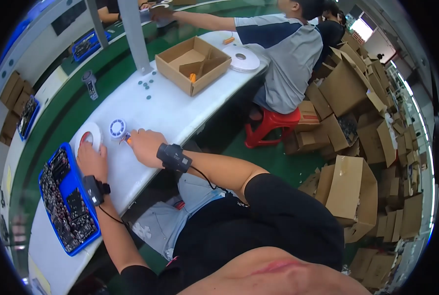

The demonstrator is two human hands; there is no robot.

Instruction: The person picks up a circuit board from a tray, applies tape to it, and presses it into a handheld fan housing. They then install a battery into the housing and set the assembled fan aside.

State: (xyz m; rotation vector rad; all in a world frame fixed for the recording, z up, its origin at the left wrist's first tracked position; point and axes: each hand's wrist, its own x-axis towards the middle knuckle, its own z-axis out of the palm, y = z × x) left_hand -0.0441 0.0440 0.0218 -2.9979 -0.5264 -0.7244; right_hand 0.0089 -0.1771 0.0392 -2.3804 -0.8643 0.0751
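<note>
My left hand [92, 160] has its fingers curled onto a roll of white tape [96, 133] lying on the white table, with a reddish inner ring. Close by on the right, my right hand [148, 146] is closed, and a small orange thing [129, 141] shows at its fingertips; its kind is hard to make out. Against those fingertips sits a round white-and-blue fan head [117, 129] with slits round its rim. Whether the hand also grips the fan is hidden. A blue tray [95, 227] packed with dark circuit boards [72, 216] stands left of my left hand.
An open cardboard box [180, 81] and another tape roll [243, 59] stand farther along the table [165, 110]. Small green discs [148, 84] lie near a metal post [135, 42]. On the green belt stands a grey device [89, 84]. A co-worker [293, 64] sits on a red stool [273, 127].
</note>
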